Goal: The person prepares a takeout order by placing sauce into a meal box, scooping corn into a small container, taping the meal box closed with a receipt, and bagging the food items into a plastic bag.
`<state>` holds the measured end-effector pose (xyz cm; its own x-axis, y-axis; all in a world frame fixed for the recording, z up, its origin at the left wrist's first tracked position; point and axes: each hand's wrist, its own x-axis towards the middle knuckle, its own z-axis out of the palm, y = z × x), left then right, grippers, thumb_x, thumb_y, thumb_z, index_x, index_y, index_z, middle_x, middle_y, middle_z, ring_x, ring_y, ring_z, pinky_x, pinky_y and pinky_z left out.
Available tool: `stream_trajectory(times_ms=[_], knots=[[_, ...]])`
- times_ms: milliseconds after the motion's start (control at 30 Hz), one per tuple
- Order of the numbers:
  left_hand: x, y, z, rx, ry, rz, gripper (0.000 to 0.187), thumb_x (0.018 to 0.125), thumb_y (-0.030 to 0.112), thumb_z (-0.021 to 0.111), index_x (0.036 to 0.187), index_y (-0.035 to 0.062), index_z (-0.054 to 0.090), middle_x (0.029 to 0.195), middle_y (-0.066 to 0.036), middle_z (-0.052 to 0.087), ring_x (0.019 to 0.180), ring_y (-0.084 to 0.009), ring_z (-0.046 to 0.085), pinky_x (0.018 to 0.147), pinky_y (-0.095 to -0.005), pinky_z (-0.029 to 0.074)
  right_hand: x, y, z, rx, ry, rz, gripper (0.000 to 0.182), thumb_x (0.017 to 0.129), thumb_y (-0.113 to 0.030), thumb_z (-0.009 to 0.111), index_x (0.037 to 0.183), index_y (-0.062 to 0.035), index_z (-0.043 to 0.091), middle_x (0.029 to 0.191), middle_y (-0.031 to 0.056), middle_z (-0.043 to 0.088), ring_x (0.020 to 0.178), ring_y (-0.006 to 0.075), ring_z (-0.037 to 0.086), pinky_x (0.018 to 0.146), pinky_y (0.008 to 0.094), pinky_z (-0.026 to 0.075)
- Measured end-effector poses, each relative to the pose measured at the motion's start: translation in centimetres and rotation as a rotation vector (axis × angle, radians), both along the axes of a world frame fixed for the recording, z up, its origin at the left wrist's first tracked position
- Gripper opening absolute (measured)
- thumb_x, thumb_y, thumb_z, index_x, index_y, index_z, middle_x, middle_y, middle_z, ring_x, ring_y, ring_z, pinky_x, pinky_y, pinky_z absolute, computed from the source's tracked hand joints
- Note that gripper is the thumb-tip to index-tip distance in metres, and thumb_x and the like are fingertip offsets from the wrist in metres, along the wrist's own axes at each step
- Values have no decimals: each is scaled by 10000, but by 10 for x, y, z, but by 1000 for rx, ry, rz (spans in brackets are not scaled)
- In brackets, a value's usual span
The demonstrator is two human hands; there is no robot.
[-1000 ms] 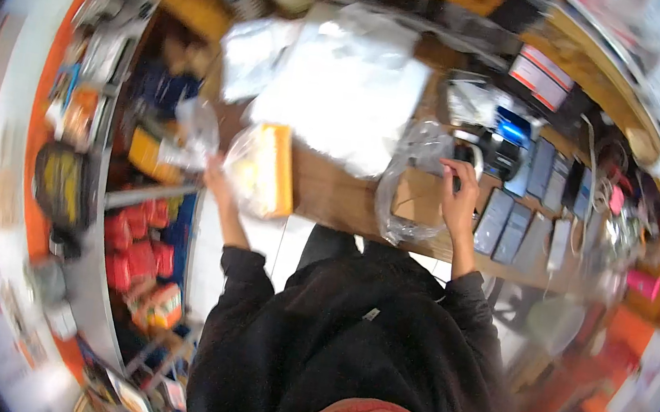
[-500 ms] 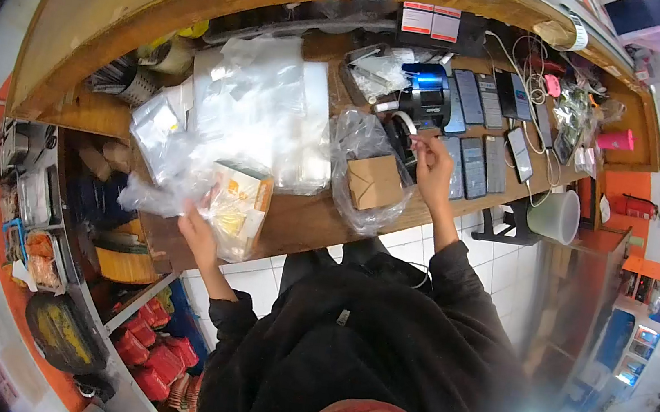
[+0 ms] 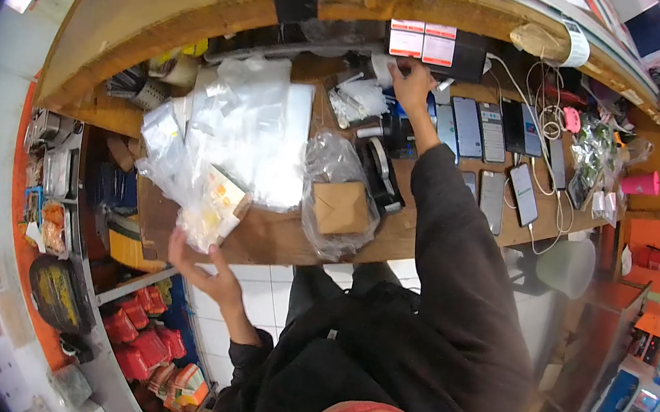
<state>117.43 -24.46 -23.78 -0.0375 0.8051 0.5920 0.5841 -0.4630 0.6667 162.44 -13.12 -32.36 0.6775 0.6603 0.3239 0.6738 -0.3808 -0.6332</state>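
My left hand (image 3: 207, 269) is at the table's front edge, its fingers spread and empty, right below a clear plastic bag around a white and yellow box (image 3: 219, 205). My right hand (image 3: 413, 83) reaches to the back of the table, fingers curled at the edge of a white roll (image 3: 380, 70). A black tape dispenser (image 3: 383, 175) stands in front of that arm. To its left, a brown cardboard box (image 3: 339, 208) sits in an open clear plastic bag (image 3: 311, 237). Stacked clear plastic sleeves (image 3: 292, 144) cover the table's left part.
Several phones (image 3: 466, 128) lie in rows on the right, with white charging cables (image 3: 557, 135) among them. A small tray with plastic scraps (image 3: 357, 101) is behind the dispenser. The raised wooden shelf (image 3: 206, 5) borders the back. A translucent bin (image 3: 570, 264) stands below the right edge.
My right hand has moved from the tape dispenser to the white roll at the back. My left hand has let go of the bag with the white and yellow box and drawn back towards me.
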Motion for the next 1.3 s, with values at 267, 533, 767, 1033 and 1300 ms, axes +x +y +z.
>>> stream_trajectory(times_ms=[267,533,767,1033,1300], knots=[[183,-48,6,-642,-476,-643,421,869,122,624,1246,-31,516,1244,-148,575,1184,-228,514,1007,-322,369,-116,-216,82,186,938,607,368,871,-47,631,1210,3,497,825,15,613,760,44,542,646,202,426],[193,-95,-61,-1232,-107,-1225,233,865,186,645,975,-19,627,904,-127,688,818,-121,625,697,-301,473,-52,-264,-21,62,844,380,240,952,-162,515,1159,-59,584,871,65,635,752,100,586,661,236,490],[141,-44,-122,-824,514,-417,230,895,300,573,1016,158,708,884,-122,690,788,-260,673,670,-376,501,-79,-219,-35,-252,815,478,268,927,-278,570,952,-47,703,861,61,615,705,139,533,673,278,439],[193,-70,-119,-1156,219,-1175,264,885,208,627,1041,-1,665,876,-104,691,776,-98,592,683,-287,462,-120,-252,33,111,598,447,258,923,-236,571,853,-38,722,657,20,508,705,102,468,620,240,352],[202,-39,-155,-1388,-26,-1268,303,854,170,661,1105,1,644,949,-48,690,816,-82,614,724,-245,488,-127,-351,-16,-163,1392,284,340,979,-251,488,964,44,657,658,61,610,522,93,513,497,226,441]])
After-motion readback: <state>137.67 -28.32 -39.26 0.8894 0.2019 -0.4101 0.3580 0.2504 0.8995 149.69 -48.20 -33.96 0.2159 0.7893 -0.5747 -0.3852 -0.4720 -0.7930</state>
